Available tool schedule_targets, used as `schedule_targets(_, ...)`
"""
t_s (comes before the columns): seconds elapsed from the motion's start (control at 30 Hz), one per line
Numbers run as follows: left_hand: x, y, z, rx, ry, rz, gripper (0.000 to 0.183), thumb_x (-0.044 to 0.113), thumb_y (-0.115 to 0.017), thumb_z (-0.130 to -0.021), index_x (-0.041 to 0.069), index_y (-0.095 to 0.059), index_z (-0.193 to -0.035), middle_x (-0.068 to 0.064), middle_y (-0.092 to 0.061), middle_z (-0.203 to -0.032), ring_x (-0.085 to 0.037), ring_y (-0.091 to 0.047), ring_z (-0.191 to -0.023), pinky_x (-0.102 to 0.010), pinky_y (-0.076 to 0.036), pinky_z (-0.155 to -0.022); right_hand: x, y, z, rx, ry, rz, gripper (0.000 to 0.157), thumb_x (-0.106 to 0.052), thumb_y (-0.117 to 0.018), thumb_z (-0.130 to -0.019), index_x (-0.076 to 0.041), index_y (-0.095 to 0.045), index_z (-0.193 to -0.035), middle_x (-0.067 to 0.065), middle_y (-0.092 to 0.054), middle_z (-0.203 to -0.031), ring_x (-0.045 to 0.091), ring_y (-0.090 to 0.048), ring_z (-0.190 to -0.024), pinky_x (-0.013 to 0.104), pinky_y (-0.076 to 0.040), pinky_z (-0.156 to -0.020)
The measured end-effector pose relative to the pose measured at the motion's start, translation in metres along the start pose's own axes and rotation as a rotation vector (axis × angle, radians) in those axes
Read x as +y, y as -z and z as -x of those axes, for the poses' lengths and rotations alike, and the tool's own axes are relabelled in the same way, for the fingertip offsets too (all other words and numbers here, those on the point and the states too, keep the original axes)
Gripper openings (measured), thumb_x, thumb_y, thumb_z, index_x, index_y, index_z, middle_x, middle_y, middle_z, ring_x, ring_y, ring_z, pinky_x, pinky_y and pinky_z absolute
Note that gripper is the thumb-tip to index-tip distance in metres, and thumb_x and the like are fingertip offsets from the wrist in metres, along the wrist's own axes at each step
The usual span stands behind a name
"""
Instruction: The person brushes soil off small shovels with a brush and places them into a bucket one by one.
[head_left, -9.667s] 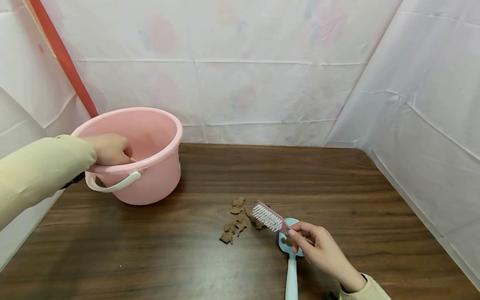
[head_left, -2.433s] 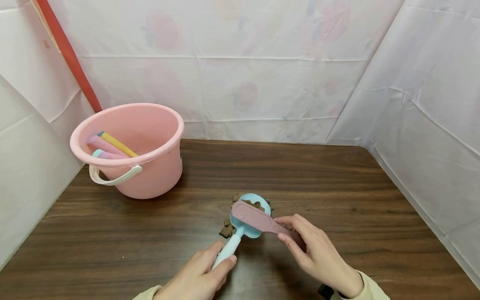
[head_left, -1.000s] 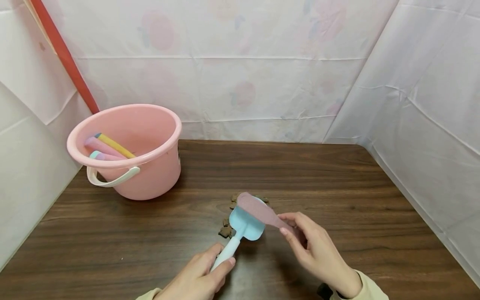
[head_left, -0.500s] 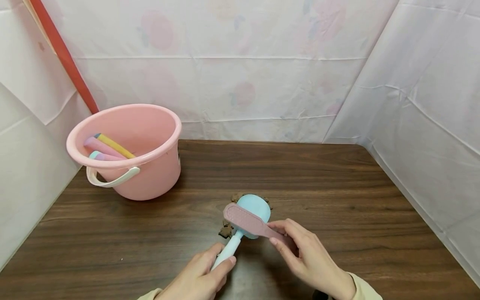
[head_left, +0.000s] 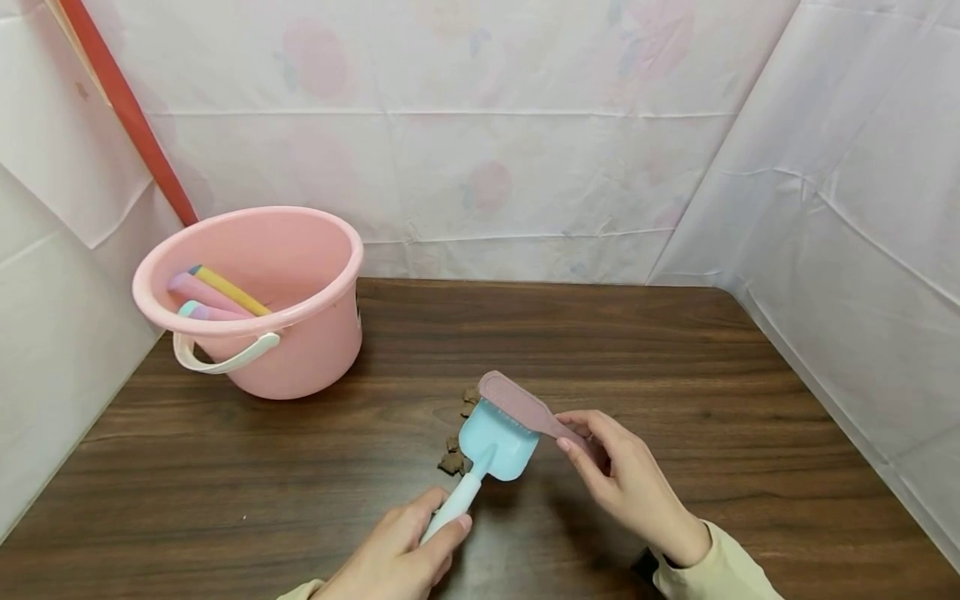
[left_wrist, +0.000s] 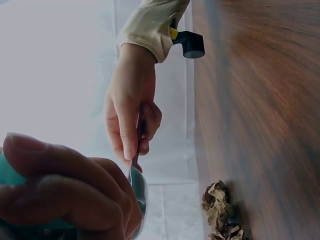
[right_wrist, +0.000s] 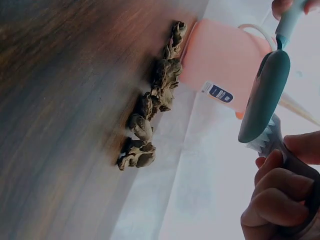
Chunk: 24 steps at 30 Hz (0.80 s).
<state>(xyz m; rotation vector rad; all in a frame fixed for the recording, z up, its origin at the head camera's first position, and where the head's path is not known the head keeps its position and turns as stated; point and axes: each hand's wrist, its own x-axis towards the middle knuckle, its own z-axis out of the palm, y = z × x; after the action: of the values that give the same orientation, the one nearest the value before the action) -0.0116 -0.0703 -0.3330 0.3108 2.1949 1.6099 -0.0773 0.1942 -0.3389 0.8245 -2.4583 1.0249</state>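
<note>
My left hand (head_left: 397, 546) grips the white handle of a small light-blue shovel (head_left: 501, 446). Blade and handle are off the table in the right wrist view. A dusty-pink brush (head_left: 517, 404) is pinched by its handle between the thumb and fingers of my right hand (head_left: 630, 483). Its white bristles face down onto the far part of the blade, which they partly cover. The near part of the blade looks bare. Brown, crumpled, leaf-like pieces (head_left: 452, 461) lie on the table left of and behind the shovel; the right wrist view shows several of these brown pieces (right_wrist: 162, 82) in a row.
A pink bucket (head_left: 300, 358) with a white handle (head_left: 228, 362) stands at the back left. Inside it are a yellow stick (head_left: 232, 292) and pink-purple sticks (head_left: 206, 296). White sheeting (head_left: 525, 183) hangs behind the dark wooden table (head_left: 675, 375).
My left hand has left the bucket and taken up the shovel. Brown pieces seen on the blade earlier no longer show there. The brush has swept back and forth, now toward the far edge.
</note>
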Motion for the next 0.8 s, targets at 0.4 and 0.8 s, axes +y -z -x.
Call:
schedule_targets(0.4,-0.001,0.000,0.001,-0.002,-0.001,-0.009,0.018,0.029,-0.054,-0.097,0.011,-0.054,-0.094,0.005,-0.047,-0.055,-0.003,-0.039,-0.045,-0.019,-0.032,-0.042,0.008,0.003,-0.003,0.027,-0.035,0.003,0.026,-0.002,-0.065,-0.088,-0.013,-0.063,-0.112,-0.010,-0.058,-0.079,-0.004,-0.038,-0.056,0.017,-0.036,-0.047)
schedule_targets(0.8,0.001,0.001,0.001,0.005,0.011,-0.048,0.017,0.031,-0.053,-0.097,0.013,-0.053,-0.096,0.005,-0.047,-0.055,-0.003,-0.038,-0.044,-0.020,-0.033,-0.043,-0.009,0.003,0.003,0.039,0.064,-0.030,0.033,0.000,-0.068,-0.085,-0.014,-0.062,-0.115,-0.013,-0.055,-0.080,-0.006,-0.037,-0.056,0.008,-0.032,-0.049)
